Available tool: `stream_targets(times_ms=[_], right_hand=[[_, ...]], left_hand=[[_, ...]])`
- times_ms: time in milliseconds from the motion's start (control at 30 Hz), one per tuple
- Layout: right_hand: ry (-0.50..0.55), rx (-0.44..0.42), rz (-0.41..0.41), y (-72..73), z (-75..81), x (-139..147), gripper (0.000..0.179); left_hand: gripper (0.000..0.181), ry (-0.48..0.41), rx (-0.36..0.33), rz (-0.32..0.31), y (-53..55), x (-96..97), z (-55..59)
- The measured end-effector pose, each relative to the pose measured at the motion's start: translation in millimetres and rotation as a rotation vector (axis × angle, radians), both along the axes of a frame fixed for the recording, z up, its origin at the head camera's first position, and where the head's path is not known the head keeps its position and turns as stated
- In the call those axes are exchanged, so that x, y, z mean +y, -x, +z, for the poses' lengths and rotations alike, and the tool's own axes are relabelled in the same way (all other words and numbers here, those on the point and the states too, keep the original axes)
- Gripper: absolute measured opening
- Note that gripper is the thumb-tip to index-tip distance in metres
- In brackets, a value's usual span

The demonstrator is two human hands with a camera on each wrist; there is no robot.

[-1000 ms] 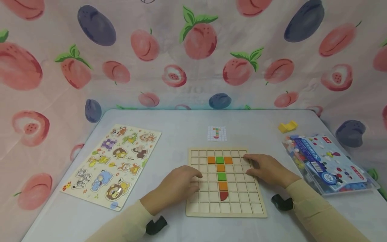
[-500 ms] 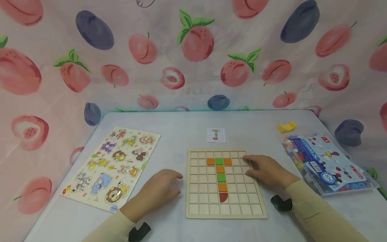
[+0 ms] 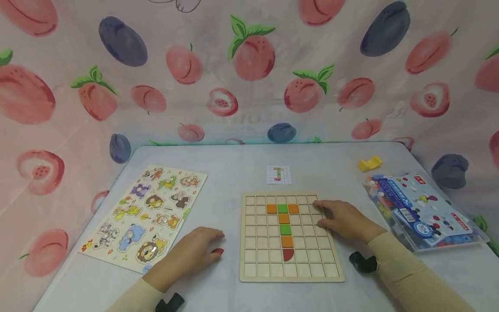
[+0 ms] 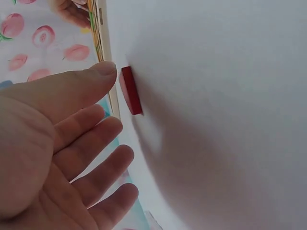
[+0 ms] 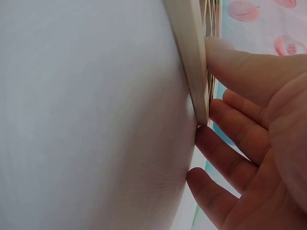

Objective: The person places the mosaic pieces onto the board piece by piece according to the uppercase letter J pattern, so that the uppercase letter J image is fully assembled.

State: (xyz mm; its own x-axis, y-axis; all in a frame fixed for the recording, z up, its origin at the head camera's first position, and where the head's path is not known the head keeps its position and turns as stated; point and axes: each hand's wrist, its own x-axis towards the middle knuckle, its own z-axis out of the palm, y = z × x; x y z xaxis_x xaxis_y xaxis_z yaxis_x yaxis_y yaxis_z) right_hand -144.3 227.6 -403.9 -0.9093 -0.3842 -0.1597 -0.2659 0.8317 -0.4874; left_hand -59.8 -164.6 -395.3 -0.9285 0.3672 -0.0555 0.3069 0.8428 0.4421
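My left hand (image 3: 191, 253) is held low over the table, fingers relaxed and apart. A small red wooden piece with one curved side (image 4: 130, 91) lies on the white cloth just off the thumb tip; in the head view the thumb partly hides it. My right hand (image 3: 347, 219) rests on the right edge of a wooden grid board (image 3: 247, 273), thumb and fingertips at its rim (image 5: 184, 38). On the board, orange tiles (image 3: 286, 241) and green tiles (image 3: 285, 229) form a T shape, ending below in a red rounded tile (image 3: 288, 255).
Behind the board lies a small card (image 3: 279, 175) printed with a similar coloured shape. An animal puzzle board (image 3: 146, 216) is at the left. At the right are a clear plastic box (image 3: 425, 212) of colourful parts and a yellow piece (image 3: 369, 164). A fruit-print curtain hangs behind.
My left hand has moved left from the board's left edge to the table beside it, and the red piece now shows by its thumb. My right hand stays at the board's edge.
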Motion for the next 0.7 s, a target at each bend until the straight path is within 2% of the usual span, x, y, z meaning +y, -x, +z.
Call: stream_targets(times_ms=[200, 467, 700], right_hand=[[0.011, 0.013, 0.006, -0.3, -0.6, 0.5, 0.057], [0.015, 0.027, 0.014, -0.5, -2.1, 2.3, 0.057], [0.014, 0.024, 0.019, -0.7, -1.6, 2.7, 0.057]], left_hand=[[0.038, -0.005, -0.040, 0.006, -1.4, -3.5, -3.7], [0.024, -0.016, -0.038, -0.014, -1.5, -1.7, -6.7], [0.018, 0.015, -0.007, 0.007, -1.5, 1.6, -5.7]])
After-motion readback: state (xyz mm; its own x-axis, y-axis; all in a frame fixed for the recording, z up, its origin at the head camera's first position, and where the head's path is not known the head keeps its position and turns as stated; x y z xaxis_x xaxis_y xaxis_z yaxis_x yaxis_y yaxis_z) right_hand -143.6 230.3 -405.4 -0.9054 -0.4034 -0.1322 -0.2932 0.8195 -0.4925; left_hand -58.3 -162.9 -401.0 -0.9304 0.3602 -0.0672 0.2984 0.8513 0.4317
